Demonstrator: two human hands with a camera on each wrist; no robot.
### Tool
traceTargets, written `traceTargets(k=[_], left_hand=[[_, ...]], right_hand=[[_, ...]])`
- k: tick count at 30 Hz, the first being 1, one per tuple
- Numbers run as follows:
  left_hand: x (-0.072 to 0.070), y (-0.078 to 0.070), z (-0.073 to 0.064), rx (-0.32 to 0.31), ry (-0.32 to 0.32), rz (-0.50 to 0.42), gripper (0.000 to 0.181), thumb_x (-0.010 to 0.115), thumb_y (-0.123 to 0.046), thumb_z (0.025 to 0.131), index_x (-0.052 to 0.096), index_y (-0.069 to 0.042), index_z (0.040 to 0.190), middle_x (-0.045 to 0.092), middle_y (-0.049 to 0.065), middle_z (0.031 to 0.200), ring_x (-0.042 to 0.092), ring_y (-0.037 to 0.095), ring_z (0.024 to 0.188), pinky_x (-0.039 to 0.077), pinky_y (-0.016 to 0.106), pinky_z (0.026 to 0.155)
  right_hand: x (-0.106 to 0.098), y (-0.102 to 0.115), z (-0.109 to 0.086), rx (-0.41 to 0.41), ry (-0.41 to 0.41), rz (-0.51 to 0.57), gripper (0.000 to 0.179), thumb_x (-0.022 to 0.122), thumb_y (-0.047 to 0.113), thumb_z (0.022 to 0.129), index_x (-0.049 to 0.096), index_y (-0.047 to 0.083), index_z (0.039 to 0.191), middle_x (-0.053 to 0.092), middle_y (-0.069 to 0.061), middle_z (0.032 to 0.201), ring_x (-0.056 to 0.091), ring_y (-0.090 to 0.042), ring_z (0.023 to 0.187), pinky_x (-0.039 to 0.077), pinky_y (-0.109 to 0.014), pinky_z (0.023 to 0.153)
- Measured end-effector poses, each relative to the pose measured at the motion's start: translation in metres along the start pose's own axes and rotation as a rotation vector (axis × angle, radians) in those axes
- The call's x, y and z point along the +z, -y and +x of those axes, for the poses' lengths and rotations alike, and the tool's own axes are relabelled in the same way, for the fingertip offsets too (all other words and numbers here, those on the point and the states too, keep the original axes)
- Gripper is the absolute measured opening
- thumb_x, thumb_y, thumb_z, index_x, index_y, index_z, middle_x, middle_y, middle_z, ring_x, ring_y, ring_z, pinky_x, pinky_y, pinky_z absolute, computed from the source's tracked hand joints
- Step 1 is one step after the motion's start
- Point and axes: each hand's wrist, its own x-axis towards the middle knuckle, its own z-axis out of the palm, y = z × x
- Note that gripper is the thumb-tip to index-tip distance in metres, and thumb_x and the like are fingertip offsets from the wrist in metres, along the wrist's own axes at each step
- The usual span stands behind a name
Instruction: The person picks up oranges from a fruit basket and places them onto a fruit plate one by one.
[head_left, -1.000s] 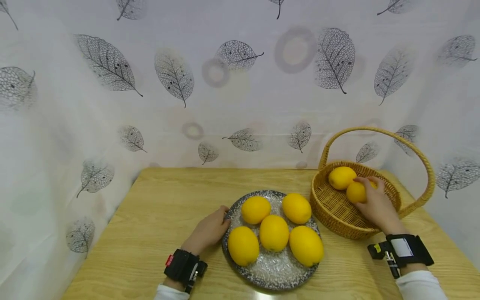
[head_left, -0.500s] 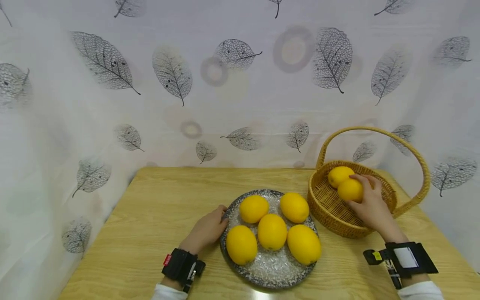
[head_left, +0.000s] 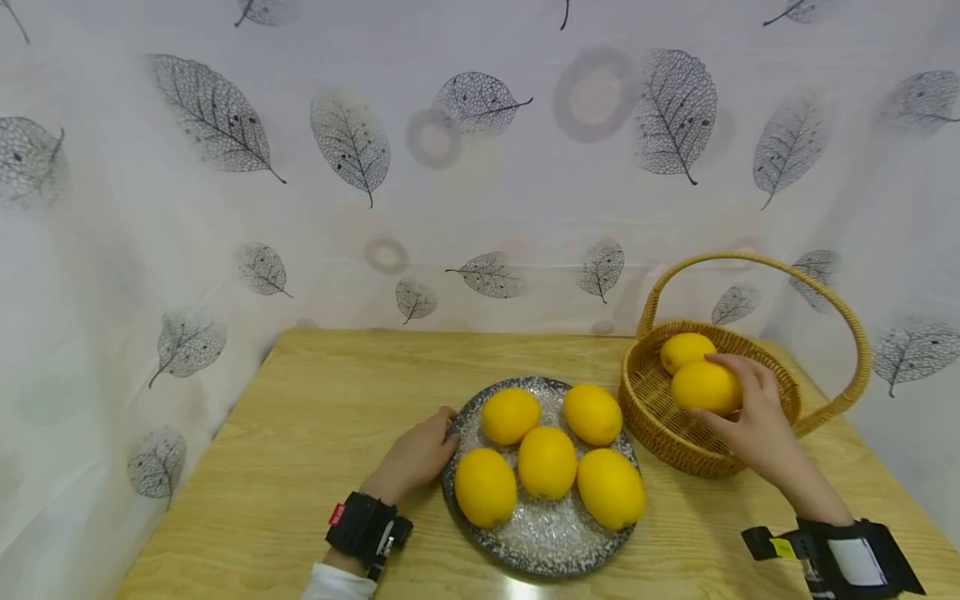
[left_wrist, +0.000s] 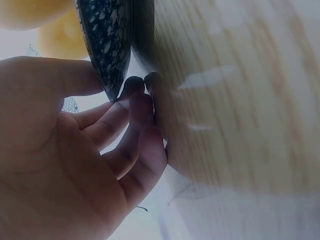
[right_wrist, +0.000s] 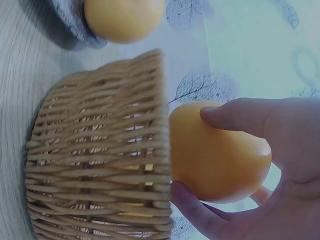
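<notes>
My right hand [head_left: 761,417] holds a yellow lemon [head_left: 707,387] between thumb and fingers over the wicker basket [head_left: 678,458]. In the right wrist view the held lemon [right_wrist: 220,155] shows at the level of the basket's rim. A second lemon [head_left: 686,352] lies inside the basket, partly hidden behind it. My left hand [head_left: 416,454] pinches the left rim of a dark speckled plate [head_left: 551,554]. In the left wrist view the thumb lies over the plate's edge [left_wrist: 107,45] and the fingers curl beneath it, by the table. Several lemons [head_left: 547,463] rest on the plate.
The basket's tall arched handle [head_left: 757,258] rises over its right side. Plate and basket stand close together on a light wooden table [head_left: 322,400]. A leaf-patterned curtain [head_left: 480,192] hangs behind and along the sides.
My right hand has lifted the lemon upward from within the basket, and the wrist has swung lower right. The left hand stays at the plate's rim.
</notes>
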Motion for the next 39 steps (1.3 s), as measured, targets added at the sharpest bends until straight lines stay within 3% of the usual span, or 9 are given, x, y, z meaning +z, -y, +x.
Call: traceTargets(k=[10,14,17,22,28,31,39], left_hand=[[-0.001,0.001,0.003,-0.019,0.008,0.01,0.038,0.049,-0.022,0.099,0.052,-0.002,0.131,0.069,0.018,0.119,0.059,0.017,0.084,0.052,0.04,0.075],[-0.001,0.002,0.003,-0.018,0.01,0.012,0.038,0.05,-0.022,0.099,0.051,-0.002,0.131,0.069,0.018,0.12,0.059,0.017,0.085,0.053,0.04,0.076],[-0.001,0.002,0.003,-0.017,0.011,0.009,0.038,0.049,-0.022,0.099,0.051,-0.002,0.131,0.069,0.018,0.121,0.061,0.018,0.087,0.053,0.041,0.077],[-0.001,0.002,0.003,-0.013,0.015,0.002,0.037,0.049,-0.022,0.1,0.051,-0.002,0.131,0.069,0.019,0.122,0.062,0.019,0.09,0.053,0.042,0.078],[0.0,0.003,0.003,-0.012,0.01,0.009,0.037,0.049,-0.022,0.099,0.052,-0.002,0.13,0.068,0.018,0.122,0.06,0.018,0.088,0.053,0.041,0.078],[0.0,0.003,0.003,-0.009,0.008,0.01,0.037,0.05,-0.021,0.099,0.052,-0.002,0.13,0.069,0.019,0.121,0.059,0.018,0.085,0.052,0.04,0.075],[-0.001,0.002,0.002,0.009,0.002,0.002,0.036,0.05,-0.02,0.099,0.052,-0.001,0.129,0.07,0.018,0.115,0.057,0.017,0.08,0.05,0.037,0.072]], right_hand=[[-0.002,0.022,-0.014,-0.009,0.015,0.018,0.077,0.076,0.008,0.081,0.034,0.003,0.145,0.015,-0.039,0.144,0.037,-0.059,0.111,0.051,-0.066,0.077],[0.001,0.035,-0.021,-0.057,0.032,0.027,0.077,0.077,0.008,0.079,0.036,0.006,0.144,0.019,-0.037,0.143,0.035,-0.054,0.114,0.059,-0.046,0.073],[0.004,0.046,-0.026,-0.074,0.064,0.042,0.077,0.077,0.01,0.08,0.036,0.01,0.145,0.021,-0.033,0.144,0.038,-0.049,0.114,0.057,-0.028,0.071],[0.003,0.061,-0.036,-0.054,0.136,0.084,0.078,0.074,0.015,0.083,0.032,0.016,0.149,0.017,-0.03,0.148,0.044,-0.044,0.112,0.057,-0.025,0.072],[0.008,0.078,-0.048,-0.107,0.122,0.074,0.079,0.077,0.014,0.08,0.037,0.02,0.147,0.024,-0.018,0.149,0.036,-0.003,0.118,0.045,-0.001,0.079],[0.012,0.086,-0.054,-0.154,0.108,0.089,0.079,0.079,0.01,0.077,0.04,0.018,0.145,0.026,-0.015,0.148,0.031,0.009,0.117,0.039,0.002,0.082],[0.024,0.096,-0.065,-0.219,0.116,0.136,0.079,0.079,0.005,0.075,0.041,0.014,0.144,0.029,-0.005,0.147,0.033,0.009,0.121,0.045,-0.004,0.082]])
